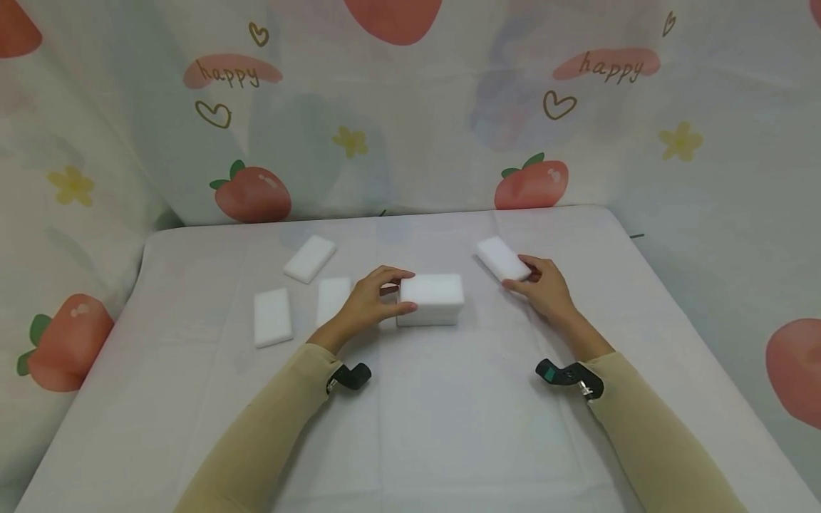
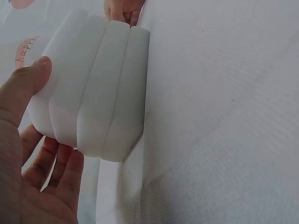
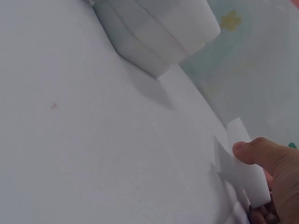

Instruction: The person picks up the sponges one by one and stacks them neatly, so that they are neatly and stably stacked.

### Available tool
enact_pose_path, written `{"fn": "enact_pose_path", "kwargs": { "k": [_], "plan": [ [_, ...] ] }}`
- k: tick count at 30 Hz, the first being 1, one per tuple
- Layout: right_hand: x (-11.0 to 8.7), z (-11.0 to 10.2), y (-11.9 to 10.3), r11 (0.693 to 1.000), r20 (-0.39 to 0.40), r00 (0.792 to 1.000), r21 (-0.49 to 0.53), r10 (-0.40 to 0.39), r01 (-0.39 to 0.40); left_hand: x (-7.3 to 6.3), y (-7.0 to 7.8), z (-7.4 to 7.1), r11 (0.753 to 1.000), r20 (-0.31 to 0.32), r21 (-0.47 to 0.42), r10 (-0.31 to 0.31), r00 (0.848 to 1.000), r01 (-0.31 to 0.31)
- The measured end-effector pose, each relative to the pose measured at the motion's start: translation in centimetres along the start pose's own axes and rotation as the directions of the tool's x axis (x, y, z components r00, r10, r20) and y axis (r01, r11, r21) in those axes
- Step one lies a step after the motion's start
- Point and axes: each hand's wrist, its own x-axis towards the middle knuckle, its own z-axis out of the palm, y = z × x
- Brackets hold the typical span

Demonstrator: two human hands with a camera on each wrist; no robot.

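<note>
Several white melamine sponges lie flat on one another in a neat stack (image 1: 431, 291) at mid-table. My left hand (image 1: 368, 303) grips the left end of this stack, thumb on the near side and fingers around the back. In the left wrist view the thumb presses the uppermost sponge (image 2: 67, 60), and the fingertips are at the stack's end. To the right, my right hand (image 1: 546, 288) pinches a single white sponge (image 1: 497, 256) by its near end, between thumb and fingers. The right wrist view shows that sponge (image 3: 250, 177) tilted, close over the cloth.
Left of the stack are more loose white sponges: one at the back (image 1: 311, 258), one at the far left (image 1: 272, 318), and one (image 1: 332, 299) partly behind my left hand. A white cloth (image 1: 462, 420) covers the table. A printed curtain (image 1: 417, 128) hangs behind it.
</note>
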Motion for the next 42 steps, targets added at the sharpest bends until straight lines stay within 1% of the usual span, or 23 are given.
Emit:
{"fn": "enact_pose_path", "kwargs": {
  "k": [4, 7, 14, 20, 34, 42],
  "plan": [
    [-0.1, -0.4, -0.2, 1.000, 0.048, 0.999, 0.013, -0.006, 0.005, 0.0, 0.0, 0.0, 1.000, 0.001, -0.009, -0.007, 1.000, 0.007],
    [-0.2, -0.6, -0.5, 1.000, 0.070, 0.998, 0.022, -0.008, 0.007, 0.0, 0.1, 0.0, 1.000, 0.001, -0.016, -0.012, 1.000, 0.012],
    [-0.5, -0.7, -1.7, 0.999, 0.097, 0.994, 0.037, -0.043, 0.039, -0.1, 0.1, 0.0, 1.000, -0.003, -0.024, -0.014, 1.000, 0.014],
    [-0.7, -0.9, -2.9, 0.998, 0.100, 0.993, 0.028, -0.063, 0.060, 0.0, 0.0, 0.0, 1.000, 0.005, -0.026, -0.006, 1.000, 0.006],
    [-1.3, -0.9, -5.7, 0.997, 0.146, 0.986, 0.018, -0.079, 0.077, -0.1, 0.2, -0.1, 1.000, 0.010, -0.013, -0.013, 1.000, 0.014],
    [-1.6, -0.9, -7.4, 0.992, 0.179, 0.976, 0.062, -0.121, 0.112, 0.0, 0.2, -0.1, 1.000, 0.013, -0.012, -0.005, 1.000, 0.005]
  ]
}}
